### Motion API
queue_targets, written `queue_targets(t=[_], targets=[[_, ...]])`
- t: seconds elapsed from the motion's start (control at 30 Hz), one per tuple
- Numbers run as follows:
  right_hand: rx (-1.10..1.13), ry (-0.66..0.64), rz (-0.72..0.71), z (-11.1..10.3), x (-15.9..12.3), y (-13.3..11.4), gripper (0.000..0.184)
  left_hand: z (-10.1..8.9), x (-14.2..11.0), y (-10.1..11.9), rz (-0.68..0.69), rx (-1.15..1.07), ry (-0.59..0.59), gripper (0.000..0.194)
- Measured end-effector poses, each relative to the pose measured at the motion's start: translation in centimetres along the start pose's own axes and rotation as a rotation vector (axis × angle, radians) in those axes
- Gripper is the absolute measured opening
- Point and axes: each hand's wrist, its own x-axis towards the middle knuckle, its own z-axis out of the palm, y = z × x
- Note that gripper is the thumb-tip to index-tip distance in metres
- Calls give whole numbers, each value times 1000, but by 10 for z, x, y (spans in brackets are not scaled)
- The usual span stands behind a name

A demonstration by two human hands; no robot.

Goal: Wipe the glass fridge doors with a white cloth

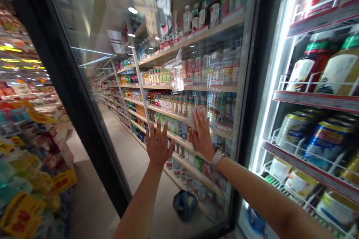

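In front of me is a glass door in a black frame. My right hand, with a pale band at its wrist, lies on the pane over a light-coloured wiping cloth; only part of the cloth shows past the fingers. My left hand is spread open against or very near the glass, lower and to the left. It holds nothing, and a ring shows on one finger. Whether its palm touches the pane is hard to tell.
On the right, a lit fridge holds bottles and cans on wire shelves. Bottle-lined shelves appear in the glass, along with a dark blue object on the floor. Packaged goods with yellow signs stand at left.
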Motion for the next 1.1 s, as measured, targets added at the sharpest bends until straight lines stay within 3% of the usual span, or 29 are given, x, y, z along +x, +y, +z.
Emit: queue_targets(t=[0.1, 0.17, 0.27, 0.4, 0.5, 0.6, 0.67, 0.77, 0.87, 1.0, 1.1], targets=[[129, -19, 53, 13, -13, -39, 77, -3, -1, -4, 182, -106, 12, 66], [236, -50, 50, 20, -26, -59, 82, -6, 0, -7, 330, -162, -43, 62], [341, -103, 16, 17, -36, -67, 87, -8, 2, -8, 388, -141, -141, 60], [276, -34, -100, -5, -26, -27, 77, -6, 4, -9, 372, -118, -145, 70], [95, 77, 0, -16, -9, 16, 70, -2, 8, -13, 383, -118, -119, 78], [-60, 42, 46, -14, 3, 44, 64, 1, 9, -13, 388, -85, -115, 81], [-125, 19, 16, -8, 4, 52, 62, 3, 5, -2, 336, -31, -140, 83], [-174, 26, -10, 0, 1, 55, 62, 12, -8, 28, 126, 70, -159, 86], [-179, 41, -24, 4, -2, 55, 62, 27, -11, 58, -3, 64, -128, 78], [-178, 55, -20, 5, -1, 56, 61, 45, 37, 76, 62, -54, -82, 69], [-183, 59, -14, 4, 0, 54, 59, 53, 88, 82, -4, -113, -42, 64]])
